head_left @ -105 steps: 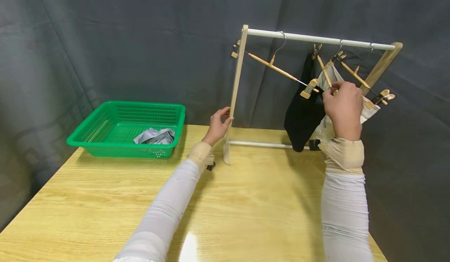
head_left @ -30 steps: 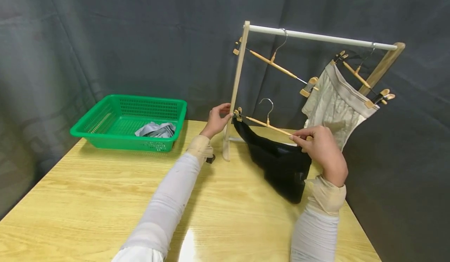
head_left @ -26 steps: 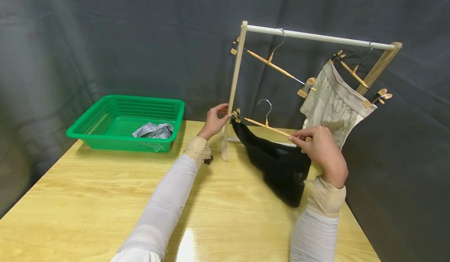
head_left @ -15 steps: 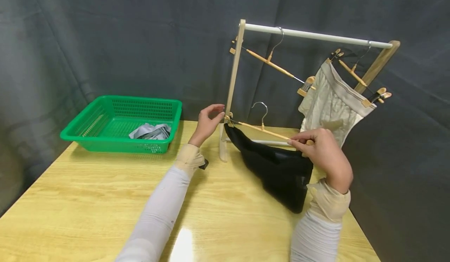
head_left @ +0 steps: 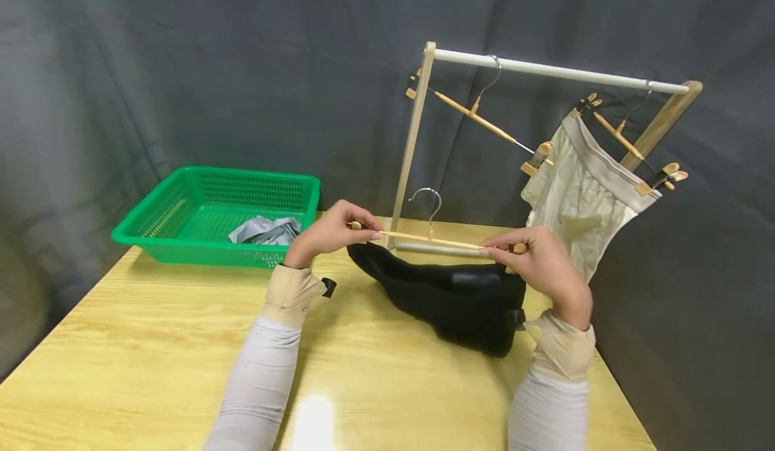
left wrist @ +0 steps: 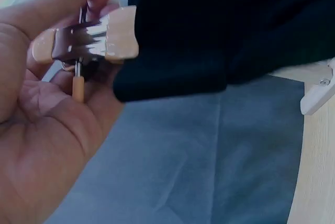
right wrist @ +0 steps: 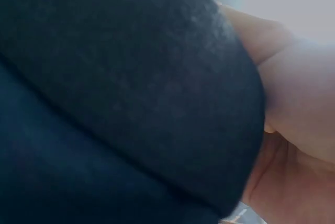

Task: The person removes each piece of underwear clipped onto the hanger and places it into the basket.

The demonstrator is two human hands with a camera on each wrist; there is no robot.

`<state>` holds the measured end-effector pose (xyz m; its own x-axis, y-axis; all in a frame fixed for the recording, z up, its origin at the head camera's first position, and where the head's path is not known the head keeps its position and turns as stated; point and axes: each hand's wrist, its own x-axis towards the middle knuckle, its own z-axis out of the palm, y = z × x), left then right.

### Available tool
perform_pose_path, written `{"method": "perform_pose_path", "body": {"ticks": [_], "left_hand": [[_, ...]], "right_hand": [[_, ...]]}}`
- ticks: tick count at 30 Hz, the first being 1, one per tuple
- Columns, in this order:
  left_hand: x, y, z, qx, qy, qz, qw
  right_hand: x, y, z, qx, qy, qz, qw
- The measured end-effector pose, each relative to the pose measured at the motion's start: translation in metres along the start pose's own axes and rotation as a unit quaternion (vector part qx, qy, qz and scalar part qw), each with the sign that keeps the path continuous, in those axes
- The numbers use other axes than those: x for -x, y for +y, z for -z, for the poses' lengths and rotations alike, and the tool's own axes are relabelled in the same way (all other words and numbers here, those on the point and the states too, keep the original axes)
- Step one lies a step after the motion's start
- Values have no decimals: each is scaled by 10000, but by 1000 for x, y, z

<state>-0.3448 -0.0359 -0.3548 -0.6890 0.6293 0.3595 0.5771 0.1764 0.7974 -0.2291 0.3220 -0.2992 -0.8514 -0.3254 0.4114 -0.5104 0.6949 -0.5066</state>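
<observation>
Both hands hold a wooden clip hanger [head_left: 448, 241] level above the table, its metal hook pointing up. My left hand [head_left: 336, 229] pinches the left end of the bar between thumb and fingers. At the right end, my right hand [head_left: 545, 262] pinches the bar close to its clip. Black shorts-like cloth [head_left: 454, 303] hangs from the hanger, close over the tabletop. In the left wrist view, a clip [left wrist: 97, 41] lies within the curled left hand and bites the cloth's edge. Black cloth [right wrist: 125, 88] covers most of the right wrist view, hiding the right fingers.
Behind the hands stands a clothes rack [head_left: 563, 71] with a white rail. On it hang a bare clip hanger [head_left: 484, 121] and cream shorts [head_left: 587, 195] on another hanger. A green basket [head_left: 212, 242] holding grey cloth [head_left: 266, 230] stands at the left on the wooden table [head_left: 181, 343].
The right hand has lifted the hanger with the black cloth off the rail and lowered it in front. My left hand has let go of the rack's post and taken the hanger's left end.
</observation>
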Motion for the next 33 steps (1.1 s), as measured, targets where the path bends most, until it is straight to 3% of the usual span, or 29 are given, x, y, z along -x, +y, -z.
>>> {"method": "perform_pose_path", "body": {"ticks": [4,9,14,20,26,33], "left_hand": [[7,3,5,-358,198,-199,9990],[14,13,5,-636,653,-551,9943],[17,20,5,-736,789,-483,9930],[19,22,7,-796,921,-521,9912],[23,28,6,-818,968,-567,9903],[22,33,10,-609,867,-192,9942]], "right_hand": [[-7,3,-8,41,-52,87,9999],[-12,-1,-17,682,205,252,9971],[-19,-16,-32,1152,377,239,9923],[-30,-41,-61,1991,609,397,9773],[-37,-44,-82,1565,551,595,9843],[-42,-29,-77,661,731,1065,9894]]}}
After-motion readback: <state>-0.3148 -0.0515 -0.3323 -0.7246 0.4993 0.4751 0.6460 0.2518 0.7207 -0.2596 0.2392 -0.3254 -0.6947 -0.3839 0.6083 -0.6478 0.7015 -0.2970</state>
